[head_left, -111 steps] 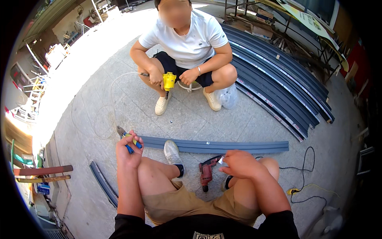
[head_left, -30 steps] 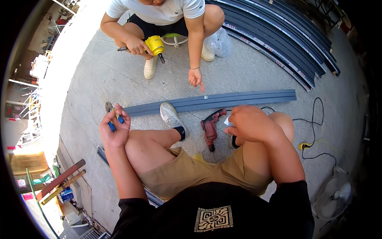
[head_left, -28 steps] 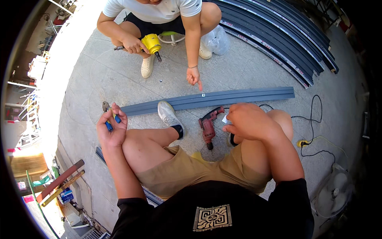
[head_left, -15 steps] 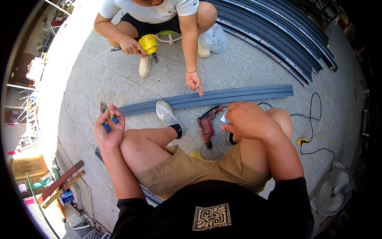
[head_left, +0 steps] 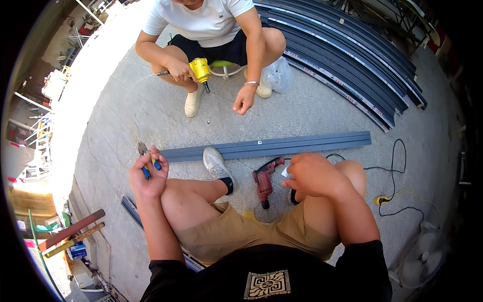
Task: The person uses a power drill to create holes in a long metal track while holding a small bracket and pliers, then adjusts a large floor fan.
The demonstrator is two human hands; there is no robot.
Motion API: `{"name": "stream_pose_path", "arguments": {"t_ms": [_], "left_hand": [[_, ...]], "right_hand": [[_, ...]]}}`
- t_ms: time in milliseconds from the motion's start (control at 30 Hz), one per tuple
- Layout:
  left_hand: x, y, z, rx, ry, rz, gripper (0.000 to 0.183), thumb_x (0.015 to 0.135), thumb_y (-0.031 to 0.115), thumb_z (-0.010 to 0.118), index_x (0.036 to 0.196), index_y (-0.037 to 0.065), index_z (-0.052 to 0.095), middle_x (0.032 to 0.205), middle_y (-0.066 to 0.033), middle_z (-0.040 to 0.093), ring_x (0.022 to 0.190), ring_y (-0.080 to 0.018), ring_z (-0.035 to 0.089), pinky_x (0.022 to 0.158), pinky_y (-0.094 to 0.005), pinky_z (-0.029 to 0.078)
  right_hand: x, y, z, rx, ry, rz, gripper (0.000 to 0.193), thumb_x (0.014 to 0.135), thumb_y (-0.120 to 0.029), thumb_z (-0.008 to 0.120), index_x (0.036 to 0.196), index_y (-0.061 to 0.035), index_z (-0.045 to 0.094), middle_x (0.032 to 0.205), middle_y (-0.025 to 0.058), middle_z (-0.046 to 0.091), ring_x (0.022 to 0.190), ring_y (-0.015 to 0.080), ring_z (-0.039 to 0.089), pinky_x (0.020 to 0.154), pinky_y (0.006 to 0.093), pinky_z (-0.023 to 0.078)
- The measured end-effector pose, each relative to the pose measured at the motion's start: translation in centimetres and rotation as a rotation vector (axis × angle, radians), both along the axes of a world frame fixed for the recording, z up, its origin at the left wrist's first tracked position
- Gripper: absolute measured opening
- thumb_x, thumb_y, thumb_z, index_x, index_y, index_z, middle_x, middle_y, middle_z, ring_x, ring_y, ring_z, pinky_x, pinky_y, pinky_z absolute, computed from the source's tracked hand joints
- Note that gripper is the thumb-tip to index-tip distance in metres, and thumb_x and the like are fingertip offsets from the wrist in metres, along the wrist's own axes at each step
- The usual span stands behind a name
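In my left hand (head_left: 149,176) is a pair of pliers (head_left: 145,171) with blue and yellow handles, jaws pointing up, held above my left knee. My right hand (head_left: 313,173) hangs over my right knee, fingers pinched on a small white piece (head_left: 285,172), mostly hidden. A long grey-blue metal profile (head_left: 312,144) lies across the floor, my left shoe (head_left: 215,162) against it. On its top face sits a small pale square piece (head_left: 259,142). A red power drill (head_left: 263,182) rests on the floor between my feet, its chuck toward me.
Across from me a seated person holds a yellow air impact wrench (head_left: 200,69), their other hand (head_left: 244,99) lowered. Stacked dark profiles (head_left: 342,65) lie at the far right. A black cord (head_left: 402,156) meets a yellow connector (head_left: 381,200); a fan (head_left: 424,254) stands at right.
The other person's hand has drawn back from the profile, and the small pale piece now shows on it. My view has tilted up a little. Both my hands keep their holds.
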State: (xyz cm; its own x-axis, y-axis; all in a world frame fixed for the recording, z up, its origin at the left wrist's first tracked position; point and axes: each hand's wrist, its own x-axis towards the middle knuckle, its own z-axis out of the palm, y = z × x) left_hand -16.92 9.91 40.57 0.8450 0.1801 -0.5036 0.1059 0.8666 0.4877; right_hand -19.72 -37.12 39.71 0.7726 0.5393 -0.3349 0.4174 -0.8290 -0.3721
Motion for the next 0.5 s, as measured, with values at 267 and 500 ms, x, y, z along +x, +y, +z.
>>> {"name": "stream_pose_path", "arguments": {"t_ms": [267, 500], "left_hand": [[0.1, -0.9, 0.6, 0.006, -0.004, 0.003, 0.033, 0.095, -0.002, 0.061, 0.127, -0.005, 0.060, 0.109, -0.0112, 0.070, 0.090, -0.0218, 0.067, 0.091, -0.0388, 0.058], [0.2, -0.2, -0.2, 0.002, -0.005, -0.016, 0.030, 0.095, -0.001, 0.061, 0.125, -0.004, 0.062, 0.108, -0.0099, 0.070, 0.091, -0.0207, 0.068, 0.091, -0.0380, 0.058]], "right_hand": [[-0.2, -0.2, -0.2, 0.001, -0.022, 0.021, 0.040, 0.098, -0.040, 0.075, 0.094, -0.0008, 0.081, 0.112, 0.0184, 0.075, 0.109, 0.0390, 0.072, 0.091, 0.0508, 0.059], [0.0, -0.2, -0.2, 0.019, -0.015, 0.017, 0.040, 0.099, -0.041, 0.075, 0.091, -0.0016, 0.081, 0.106, 0.0174, 0.076, 0.105, 0.0392, 0.074, 0.088, 0.0504, 0.059]]}}
